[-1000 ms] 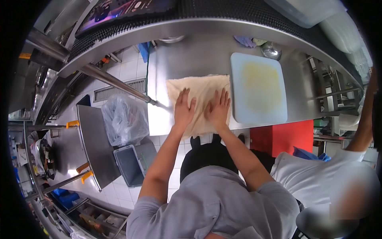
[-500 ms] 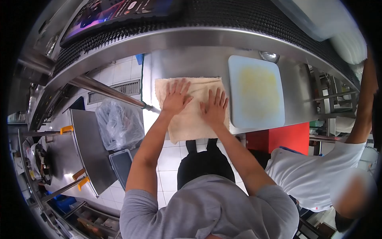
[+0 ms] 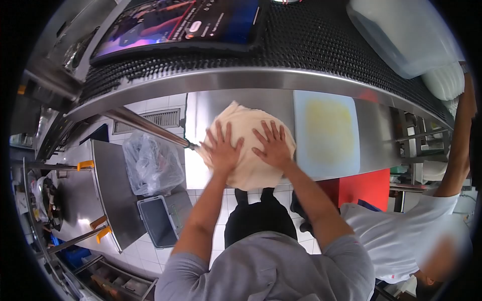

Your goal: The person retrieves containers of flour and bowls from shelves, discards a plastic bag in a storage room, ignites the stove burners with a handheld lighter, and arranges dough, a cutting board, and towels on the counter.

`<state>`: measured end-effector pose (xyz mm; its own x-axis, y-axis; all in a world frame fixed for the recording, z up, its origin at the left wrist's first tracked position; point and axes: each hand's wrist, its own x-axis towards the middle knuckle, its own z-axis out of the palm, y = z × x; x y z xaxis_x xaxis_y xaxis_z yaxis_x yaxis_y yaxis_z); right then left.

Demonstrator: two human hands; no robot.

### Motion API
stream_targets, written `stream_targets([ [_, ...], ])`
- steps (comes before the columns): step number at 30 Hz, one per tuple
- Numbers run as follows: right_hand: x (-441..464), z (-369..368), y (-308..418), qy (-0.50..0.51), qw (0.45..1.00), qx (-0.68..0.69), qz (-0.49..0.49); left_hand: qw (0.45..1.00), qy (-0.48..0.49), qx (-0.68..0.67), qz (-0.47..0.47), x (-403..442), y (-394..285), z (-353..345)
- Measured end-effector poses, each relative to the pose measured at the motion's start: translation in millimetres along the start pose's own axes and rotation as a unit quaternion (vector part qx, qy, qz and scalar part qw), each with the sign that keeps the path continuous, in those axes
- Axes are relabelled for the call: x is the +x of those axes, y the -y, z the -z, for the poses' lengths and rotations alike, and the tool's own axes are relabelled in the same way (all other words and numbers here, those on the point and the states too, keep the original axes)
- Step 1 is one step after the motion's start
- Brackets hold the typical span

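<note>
A cream-coloured cloth (image 3: 256, 173) lies on the steel counter (image 3: 379, 135) in front of me, its outline rounded and its far left corner poking up to a point. My left hand (image 3: 225, 150) rests flat on the left part of it with the fingers spread. On the right part, my right hand (image 3: 273, 146) is also laid flat, fingers apart. Neither hand grips the cloth. Just right of it lies a pale blue-white cutting board (image 3: 329, 135) with a yellowish stain across its middle.
Above the counter runs a shelf with black mesh (image 3: 301, 40), a lit screen (image 3: 196, 25) and a translucent plastic container (image 3: 401, 40). A clear plastic bag (image 3: 153, 163) and grey bin (image 3: 159, 223) are at left. A red box (image 3: 371, 190) and a co-worker in white (image 3: 386, 241) are at right.
The cloth has gone from a roughly square, flat shape to a rounder, skewed one under my hands. Both hands sit lower in view, fingers spread wider. My view has tilted up, showing more shelf.
</note>
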<state>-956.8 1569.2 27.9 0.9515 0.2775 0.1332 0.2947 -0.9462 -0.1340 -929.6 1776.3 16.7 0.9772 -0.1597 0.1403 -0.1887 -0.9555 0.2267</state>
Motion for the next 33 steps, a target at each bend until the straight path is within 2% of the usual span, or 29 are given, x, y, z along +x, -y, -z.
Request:
stream_targets([
  [1, 8, 5, -10, -0.003, 1.0, 0.005, 0.003, 0.997, -0.018, 0.004, 0.073, -17, -4, 2],
  [2, 15, 10, -20, 0.02, 0.995, 0.015, 0.101, 0.997, -0.018, 0.009, 0.075, -34, -10, 4],
  [3, 21, 12, -26, 0.045, 0.979, 0.025, 0.197, 0.991, -0.016, 0.0, 0.135, -53, -18, 6],
  [4, 28, 16, -27, 0.07, 0.97, 0.02, 0.233, 0.981, -0.013, -0.008, 0.192, -66, -24, 8],
  [8, 20, 14, -15, 0.056, 0.967, 0.018, 0.249, 0.972, -0.01, -0.016, 0.234, -82, -29, 6],
  [10, 3, 9, 8, -0.058, 0.997, 0.05, 0.013, 0.975, 0.024, 0.01, 0.219, -65, -29, 21],
  [11, 0, -1, 14, -0.071, 0.996, 0.042, 0.018, 0.976, 0.009, 0.005, 0.216, -53, -21, 17],
  [13, -4, -27, 11, -0.17, 0.957, 0.122, -0.2, 0.991, 0.002, -0.129, 0.029, -28, 4, 5],
  [14, -5, -28, 10, -0.177, 0.957, 0.117, -0.199, 0.997, 0.018, -0.073, 0.036, -15, 8, 4],
  [16, 1, -28, 5, -0.112, 0.966, 0.052, -0.228, 0.998, 0.008, -0.046, 0.029, 9, 24, 0],
  [17, 4, -26, -2, -0.115, 0.964, 0.051, -0.232, 0.999, 0.01, -0.016, 0.029, 15, 33, -3],
  [19, 5, -26, -15, -0.122, 0.975, 0.029, -0.185, 1.0, 0.016, -0.012, 0.012, 22, 43, -6],
  [21, 10, -19, -22, -0.102, 0.977, 0.029, -0.182, 0.998, 0.032, 0.043, 0.017, 29, 41, 4],
  [23, 15, -17, -25, -0.079, 0.985, -0.007, -0.153, 0.998, 0.046, 0.032, 0.019, 35, 43, 1],
  [25, 8, -14, -18, -0.088, 0.982, -0.001, -0.164, 0.998, 0.058, 0.025, 0.008, 36, 48, 2],
  [26, 1, -13, -11, -0.093, 0.981, 0.003, -0.171, 0.998, 0.06, 0.027, 0.007, 29, 53, 3],
  [28, -28, -11, 16, -0.096, 0.981, 0.053, -0.158, 0.994, -0.021, -0.097, -0.049, 3, 61, 5],
  [29, -48, -11, 29, -0.097, 0.979, 0.104, -0.149, 0.994, -0.018, -0.1, -0.045, -19, 63, 10],
  [33, -76, -5, 29, -0.054, 0.987, 0.09, -0.123, 0.998, 0.032, -0.06, -0.006, -112, 74, 22],
])
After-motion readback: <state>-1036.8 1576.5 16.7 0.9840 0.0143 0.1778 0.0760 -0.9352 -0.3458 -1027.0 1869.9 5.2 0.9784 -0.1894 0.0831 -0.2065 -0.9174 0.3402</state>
